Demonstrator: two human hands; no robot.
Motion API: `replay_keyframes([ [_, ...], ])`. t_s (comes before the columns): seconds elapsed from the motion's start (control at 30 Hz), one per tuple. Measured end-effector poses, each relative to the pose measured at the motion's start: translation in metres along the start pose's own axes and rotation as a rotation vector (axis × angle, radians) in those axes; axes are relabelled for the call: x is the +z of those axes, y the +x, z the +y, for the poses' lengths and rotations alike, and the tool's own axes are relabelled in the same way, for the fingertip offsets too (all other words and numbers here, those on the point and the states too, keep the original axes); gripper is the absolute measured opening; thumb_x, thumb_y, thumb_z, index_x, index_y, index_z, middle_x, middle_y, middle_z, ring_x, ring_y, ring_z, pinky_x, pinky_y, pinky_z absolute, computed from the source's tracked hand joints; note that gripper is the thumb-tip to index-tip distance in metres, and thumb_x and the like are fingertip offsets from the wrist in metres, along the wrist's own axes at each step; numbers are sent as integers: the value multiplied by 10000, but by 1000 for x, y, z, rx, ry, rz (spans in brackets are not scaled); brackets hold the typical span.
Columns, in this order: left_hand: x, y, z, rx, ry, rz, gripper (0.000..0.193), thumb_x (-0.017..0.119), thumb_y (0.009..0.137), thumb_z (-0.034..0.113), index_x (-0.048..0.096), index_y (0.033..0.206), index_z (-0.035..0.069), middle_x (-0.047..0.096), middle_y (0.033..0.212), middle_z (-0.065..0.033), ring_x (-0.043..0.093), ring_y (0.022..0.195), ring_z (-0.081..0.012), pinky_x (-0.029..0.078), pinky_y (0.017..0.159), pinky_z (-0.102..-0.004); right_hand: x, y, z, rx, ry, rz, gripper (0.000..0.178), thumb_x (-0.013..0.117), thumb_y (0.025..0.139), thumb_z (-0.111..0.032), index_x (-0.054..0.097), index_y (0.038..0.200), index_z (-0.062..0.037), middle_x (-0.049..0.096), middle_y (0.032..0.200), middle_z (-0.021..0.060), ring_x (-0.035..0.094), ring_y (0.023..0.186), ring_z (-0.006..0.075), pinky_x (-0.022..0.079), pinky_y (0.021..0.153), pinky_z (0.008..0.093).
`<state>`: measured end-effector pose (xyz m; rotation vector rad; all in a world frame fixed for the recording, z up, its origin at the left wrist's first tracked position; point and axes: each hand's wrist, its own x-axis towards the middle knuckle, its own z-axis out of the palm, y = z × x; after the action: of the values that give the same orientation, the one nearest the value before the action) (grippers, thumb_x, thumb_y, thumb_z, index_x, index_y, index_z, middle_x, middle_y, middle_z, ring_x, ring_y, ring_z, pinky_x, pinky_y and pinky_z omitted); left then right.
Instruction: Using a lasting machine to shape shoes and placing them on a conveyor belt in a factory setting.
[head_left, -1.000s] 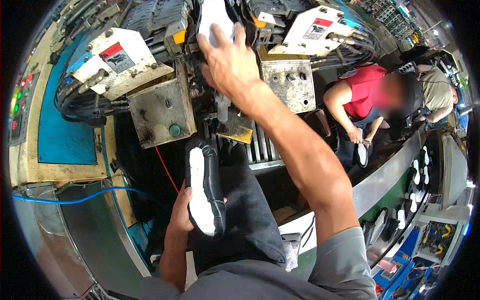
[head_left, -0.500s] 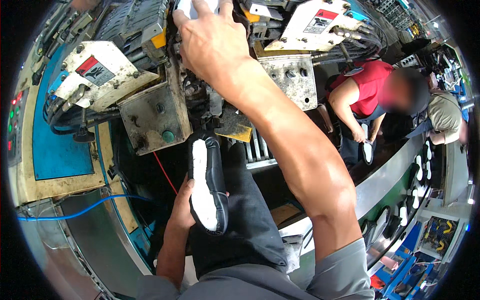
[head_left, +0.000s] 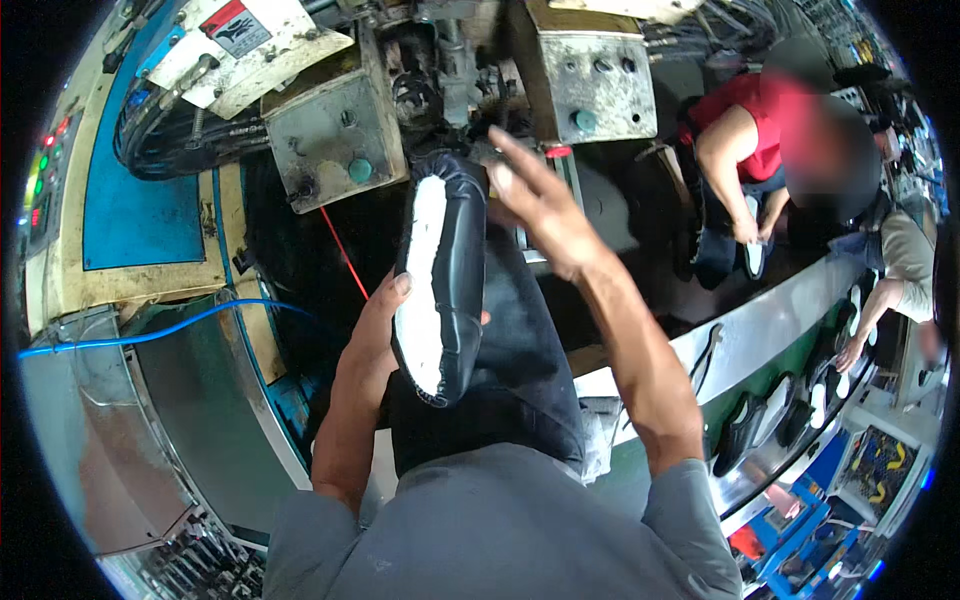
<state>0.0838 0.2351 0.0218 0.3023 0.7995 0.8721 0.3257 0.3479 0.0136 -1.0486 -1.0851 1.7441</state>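
Note:
My left hand [head_left: 378, 318] grips a black shoe upper [head_left: 462, 290] around its middle, thumb on the near side and a fingertip showing at the far side. The upper stands lengthwise over my lap with its underside facing me. A long white insole [head_left: 426, 235] covers that underside, and the black edge is gathered and wrinkled around the toe and heel. Just right of the upper's toe end, my right hand [head_left: 545, 212] hangs in the air with fingers stretched out, slightly blurred. Nothing shows in it. Whether its fingertips touch the upper, I cannot tell.
Ahead stands a grimy machine with two metal control boxes [head_left: 335, 140] [head_left: 597, 85] and a warning plate [head_left: 235, 28]. A blue hose [head_left: 170, 330] crosses at left. At right, a person in red [head_left: 740, 140] holds a shoe beside a conveyor carrying several shoes [head_left: 742, 430]; another person reaches over it.
My right hand has come back from the top of the machine, down beside the upper's toe end. The left hand keeps hold of the upper. The whole view has shifted.

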Motion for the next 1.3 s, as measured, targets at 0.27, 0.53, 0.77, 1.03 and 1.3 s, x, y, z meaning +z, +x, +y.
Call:
replay_keyframes([
  [0.27, 10, -30, -49, -29, 204, -122, 752, 612, 1062, 352, 367, 1677, -5, 634, 1459, -243, 722, 1195, -374, 600, 1031, -473, 34, -111, 44, -56, 269, 110, 928, 835, 1022, -253, 286, 1761, -142, 520, 1612, 170, 514, 1444, 255, 429, 1215, 389],
  [0.53, 18, -74, -51, 87, 357, -46, 762, 641, 1075, 140, 294, 1748, 50, 526, 1607, -87, 556, 1398, -176, 431, 1195, -343, 46, -149, 20, 19, 619, 31, 853, 773, 1058, -246, 298, 1762, -176, 568, 1578, 122, 571, 1386, 238, 434, 1200, 394],
  [0.77, 24, -97, -61, 126, 389, -19, 806, 654, 1071, 112, 253, 1767, 53, 506, 1626, -92, 533, 1438, -199, 402, 1219, -346, 69, -141, 43, -210, 264, 162, 653, 723, 1074, -161, 465, 1671, -100, 640, 1451, 81, 601, 1293, 182, 470, 1150, 348],
  [1.03, 0, -120, -59, -51, 40, -239, 888, 720, 988, 303, 299, 1731, 59, 560, 1573, -215, 622, 1387, -388, 588, 1089, -568, 67, -165, 5, 39, 311, -110, 667, 767, 1052, -221, 488, 1649, -118, 624, 1461, 56, 639, 1281, 191, 525, 1121, 381],
  [1.3, -20, -118, -84, 28, 174, -24, 751, 647, 1079, 217, 314, 1734, 59, 579, 1559, -127, 588, 1417, -219, 490, 1171, -360, 87, -149, 55, -36, 328, 216, 537, 739, 1026, -128, 602, 1537, -39, 717, 1301, 66, 669, 1157, 165, 531, 1051, 314],
])
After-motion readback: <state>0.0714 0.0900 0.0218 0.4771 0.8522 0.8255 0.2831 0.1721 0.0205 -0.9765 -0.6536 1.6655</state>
